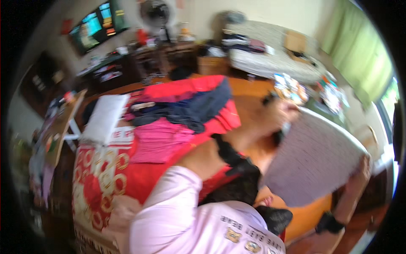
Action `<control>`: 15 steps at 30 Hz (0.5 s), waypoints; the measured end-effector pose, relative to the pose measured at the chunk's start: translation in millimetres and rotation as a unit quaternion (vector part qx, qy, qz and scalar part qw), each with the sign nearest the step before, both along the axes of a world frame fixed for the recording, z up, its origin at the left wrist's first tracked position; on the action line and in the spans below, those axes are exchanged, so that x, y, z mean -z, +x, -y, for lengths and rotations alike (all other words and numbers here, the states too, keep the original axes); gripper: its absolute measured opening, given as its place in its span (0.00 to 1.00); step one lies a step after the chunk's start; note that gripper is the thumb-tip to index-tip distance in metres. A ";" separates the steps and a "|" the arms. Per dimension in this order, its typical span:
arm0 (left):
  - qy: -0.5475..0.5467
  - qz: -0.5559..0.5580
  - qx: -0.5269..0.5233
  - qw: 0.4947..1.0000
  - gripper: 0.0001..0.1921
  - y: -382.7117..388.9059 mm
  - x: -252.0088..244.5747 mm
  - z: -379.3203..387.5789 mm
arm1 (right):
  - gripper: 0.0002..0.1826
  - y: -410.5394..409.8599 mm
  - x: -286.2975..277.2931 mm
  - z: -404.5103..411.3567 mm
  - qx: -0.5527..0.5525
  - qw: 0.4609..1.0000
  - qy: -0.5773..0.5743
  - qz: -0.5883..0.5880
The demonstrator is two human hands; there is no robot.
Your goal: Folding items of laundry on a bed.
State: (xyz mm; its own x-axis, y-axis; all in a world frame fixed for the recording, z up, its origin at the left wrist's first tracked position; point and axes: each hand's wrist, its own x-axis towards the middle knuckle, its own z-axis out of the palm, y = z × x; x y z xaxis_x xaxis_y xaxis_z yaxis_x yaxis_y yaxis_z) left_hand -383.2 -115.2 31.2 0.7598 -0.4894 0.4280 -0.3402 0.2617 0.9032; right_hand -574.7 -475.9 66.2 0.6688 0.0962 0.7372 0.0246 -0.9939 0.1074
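A grey-mauve piece of cloth (312, 158) with a pale upper edge hangs stretched between my two hands, to the right of the bed-like surface. My left hand (282, 111) grips its upper left corner, that arm reaching across my body. Its upper right corner is in my right hand (364, 166), which is partly blurred. Dark bands circle both arms. To the left, a folded pink garment (161, 139) and a heap of dark clothes (190, 109) lie on a red cloth (142, 177).
A white folded item (104, 117) lies on a patterned red-and-white cover (104, 174) at left. Behind stand a sofa (269, 65) with clothes on it, a fan (155, 14) and a dark cabinet (108, 73). Shiny plastic packages (290, 89) sit beyond my left hand. A green curtain (355, 54) hangs at right.
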 end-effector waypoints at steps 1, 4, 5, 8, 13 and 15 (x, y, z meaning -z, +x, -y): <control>0.021 -0.031 0.003 0.999 0.10 -9.5 -16.6 -11.6 | 0.17 15.4 18.3 -3.5 -0.009 0.944 0.323 0.066; -0.010 -0.099 0.089 0.991 0.10 -10.7 -20.6 -23.8 | 0.08 23.5 -5.9 -46.9 -0.291 0.629 0.719 0.041; 0.001 -0.125 0.129 0.984 0.12 -13.8 -21.8 -25.5 | 0.08 23.3 -6.2 -48.5 -0.319 0.625 0.711 0.034; 0.026 -0.137 0.127 0.982 0.13 -21.1 -16.4 -11.7 | 0.08 9.4 -9.8 -44.8 -0.314 0.629 0.709 0.049; -0.028 -0.218 0.250 0.943 0.19 -21.5 9.5 14.4 | 0.07 -5.9 -24.3 -41.3 -0.315 0.643 0.697 0.046; -0.030 -0.268 0.287 0.919 0.22 -25.8 22.3 25.0 | 0.07 -7.0 -24.7 -42.3 -0.292 0.659 0.692 0.049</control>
